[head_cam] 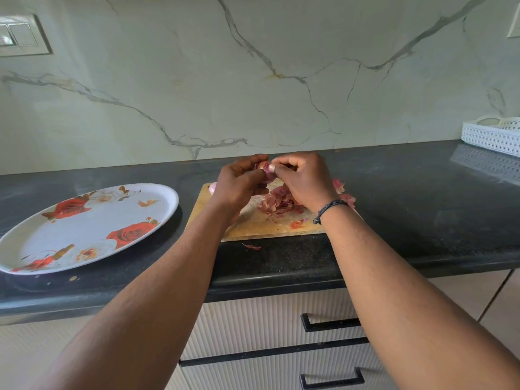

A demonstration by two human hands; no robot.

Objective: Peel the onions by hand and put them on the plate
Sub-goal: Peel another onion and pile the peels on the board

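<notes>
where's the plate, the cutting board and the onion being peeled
plate [92,220]: head view, bare white middle
cutting board [253,226]: head view, bare wood near front edge
onion [264,170]: head view, skin showing between both hands

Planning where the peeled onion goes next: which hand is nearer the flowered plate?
Left. The left hand holds the onion over the cutting board, on the side toward the plate. The right hand is farther off, pinching the onion's skin.

Both hands hold a red onion [264,170] above the cutting board [253,223]: the left hand [239,187] cups it, the right hand [304,181] pinches its skin. Loose peels [278,204] lie on the board, and a rose-patterned plate [84,229] sits beside it on the dark bench [394,209].
</notes>
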